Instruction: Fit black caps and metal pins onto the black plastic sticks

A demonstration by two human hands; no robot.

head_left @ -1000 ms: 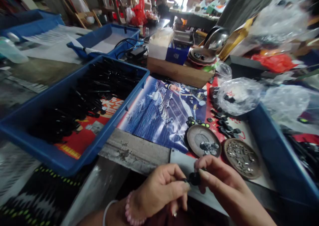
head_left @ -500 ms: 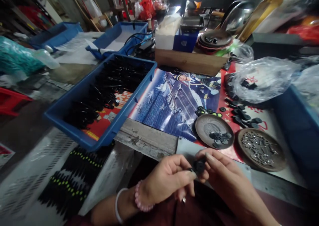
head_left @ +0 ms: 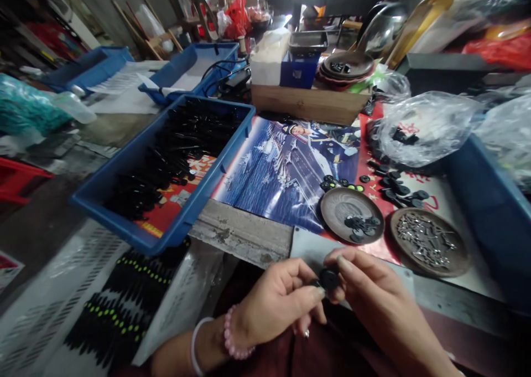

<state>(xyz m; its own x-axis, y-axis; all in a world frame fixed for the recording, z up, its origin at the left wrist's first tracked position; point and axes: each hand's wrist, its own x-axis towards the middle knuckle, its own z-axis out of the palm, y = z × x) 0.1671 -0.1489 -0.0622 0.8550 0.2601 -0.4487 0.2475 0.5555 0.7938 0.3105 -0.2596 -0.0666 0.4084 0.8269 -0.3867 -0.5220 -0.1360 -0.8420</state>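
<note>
My left hand [head_left: 286, 294], with a pink bead bracelet at its wrist, pinches a small black piece between thumb and forefinger. A shiny metal bit [head_left: 306, 333] shows by its lower fingers. My right hand [head_left: 360, 283] is closed on a black round plastic part [head_left: 329, 279], which touches or nearly touches the left fingertips. Just beyond the hands, a brown dish [head_left: 332, 222] holds flat black discs [head_left: 360, 227]. To its right stands a second dish [head_left: 398, 249] full of silvery rivet-like pins [head_left: 425, 236].
A blue tray [head_left: 207, 197] of long black parts stands on the left. Black knob-like pieces [head_left: 400, 189] lie on the poster at right, near a clear plastic bag [head_left: 440, 128] and a blue bin [head_left: 485, 189]. A white crate [head_left: 37, 310] with black and yellow-green parts sits lower left.
The view has shifted slightly, so the table items sit a little further left. Both hands keep their hold, and the black round part has turned slightly between the fingers.
</note>
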